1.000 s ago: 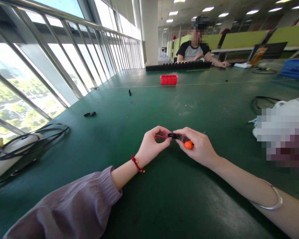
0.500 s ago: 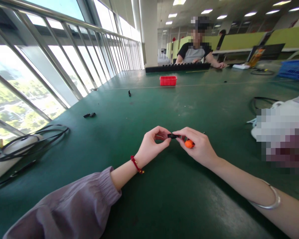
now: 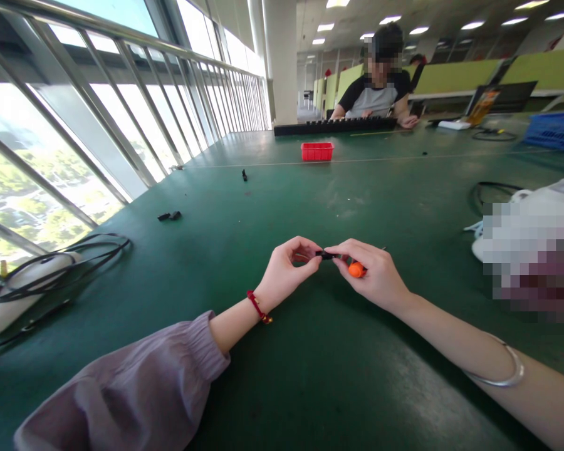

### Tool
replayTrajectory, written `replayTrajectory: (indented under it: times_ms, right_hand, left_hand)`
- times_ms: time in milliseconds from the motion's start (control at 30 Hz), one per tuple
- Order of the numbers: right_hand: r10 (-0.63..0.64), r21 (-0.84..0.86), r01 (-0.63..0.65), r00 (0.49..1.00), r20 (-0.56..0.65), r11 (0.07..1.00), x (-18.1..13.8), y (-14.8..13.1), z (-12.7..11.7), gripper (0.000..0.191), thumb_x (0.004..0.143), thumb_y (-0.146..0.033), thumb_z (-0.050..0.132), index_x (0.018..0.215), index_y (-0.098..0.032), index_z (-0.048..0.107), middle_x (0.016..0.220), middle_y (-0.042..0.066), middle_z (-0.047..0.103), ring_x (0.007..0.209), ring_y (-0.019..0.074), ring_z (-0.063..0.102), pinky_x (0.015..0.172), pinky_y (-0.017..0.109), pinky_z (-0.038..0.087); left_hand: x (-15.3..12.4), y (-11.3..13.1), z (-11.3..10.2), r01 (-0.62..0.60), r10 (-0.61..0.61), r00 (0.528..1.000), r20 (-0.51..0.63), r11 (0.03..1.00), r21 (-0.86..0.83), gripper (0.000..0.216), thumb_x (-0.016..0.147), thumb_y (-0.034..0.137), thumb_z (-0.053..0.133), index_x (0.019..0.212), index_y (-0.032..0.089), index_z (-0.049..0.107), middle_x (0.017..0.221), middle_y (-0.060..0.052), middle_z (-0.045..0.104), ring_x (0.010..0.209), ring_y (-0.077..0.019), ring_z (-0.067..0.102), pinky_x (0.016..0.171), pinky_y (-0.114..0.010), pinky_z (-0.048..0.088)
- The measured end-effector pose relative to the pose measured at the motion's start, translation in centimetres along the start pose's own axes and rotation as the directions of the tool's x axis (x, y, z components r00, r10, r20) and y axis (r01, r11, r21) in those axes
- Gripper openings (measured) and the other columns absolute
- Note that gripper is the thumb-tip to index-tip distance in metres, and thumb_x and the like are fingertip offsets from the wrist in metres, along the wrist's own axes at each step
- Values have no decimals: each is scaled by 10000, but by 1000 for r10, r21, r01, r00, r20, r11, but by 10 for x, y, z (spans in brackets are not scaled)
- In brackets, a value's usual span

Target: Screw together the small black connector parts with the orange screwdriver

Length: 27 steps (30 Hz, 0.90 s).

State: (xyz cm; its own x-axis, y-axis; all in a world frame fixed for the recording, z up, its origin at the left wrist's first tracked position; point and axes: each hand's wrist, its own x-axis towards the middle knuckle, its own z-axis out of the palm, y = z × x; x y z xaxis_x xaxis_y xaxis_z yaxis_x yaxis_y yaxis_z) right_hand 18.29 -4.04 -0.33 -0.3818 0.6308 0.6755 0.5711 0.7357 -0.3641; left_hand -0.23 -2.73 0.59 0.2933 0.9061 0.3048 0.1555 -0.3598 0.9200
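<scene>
A small black plastic part is held above the green table, between my two hands. Thumb and fingers of my left hand pinch its left end. At its right end, the thumb and forefinger of my right hand are closed on it. Tucked in the right palm is an orange-handled screwdriver; a thin piece of its shaft pokes out behind the knuckles. The fingers hide most of the black part, so its exact kind cannot be made out.
Small black pieces lie at the left, another black piece farther back. Beyond stand a red bin and a long black strip before a seated person. Cables are at left, a white bag at right.
My hands stay almost in place, both still pinching the black part. Across the table, the person leans forward with head lowered and draws one hand inward.
</scene>
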Motion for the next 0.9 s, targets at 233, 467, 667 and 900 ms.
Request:
replayTrajectory:
  times_ms: [233, 467, 667, 900]
  right_hand:
    - [1, -89, 0, 1000, 14, 996, 0, 1, 1, 175, 850, -172, 541, 990, -182, 645, 841, 38, 687, 722, 151, 615, 671, 291, 488]
    - [30, -168, -35, 999, -35, 985, 1, 4, 3, 153, 843, -178, 551, 955, -174, 655, 797, 35, 682, 691, 160, 607, 654, 297, 476]
    - [33, -104, -39, 998, -58, 994, 0, 5, 4, 330, 842, -171, 525, 1168, -207, 562, 856, 30, 660, 754, 163, 600, 719, 320, 494]
    - [-5, -156, -53, 935, -354, 986, -3, 0, -8, 299, 806, -293, 520, 1087, -190, 522, 877, 70, 560, 799, 206, 555, 704, 363, 474]
  left_hand:
    - [1, -1, -4, -46, 37, 996, 81, 993, 105, 108, 826, 212, 559, 866, 134, 623, 832, -41, 657, 775, -136, 613, 759, -273, 500]
    - [7, -4, -7, -335, 291, 942, 168, 861, 382, 207, 774, 187, 630, 979, 165, 619, 945, -48, 647, 880, -160, 604, 810, -302, 490]
    - [12, -6, -8, -383, 357, 923, 147, 799, 464, 77, 816, 214, 598, 862, 168, 639, 848, -31, 659, 793, -145, 607, 744, -279, 490]
    - [62, -30, -18, -272, 292, 954, 58, 775, 570, 72, 775, 191, 613, 826, 168, 657, 823, -30, 652, 785, -149, 604, 744, -276, 483]
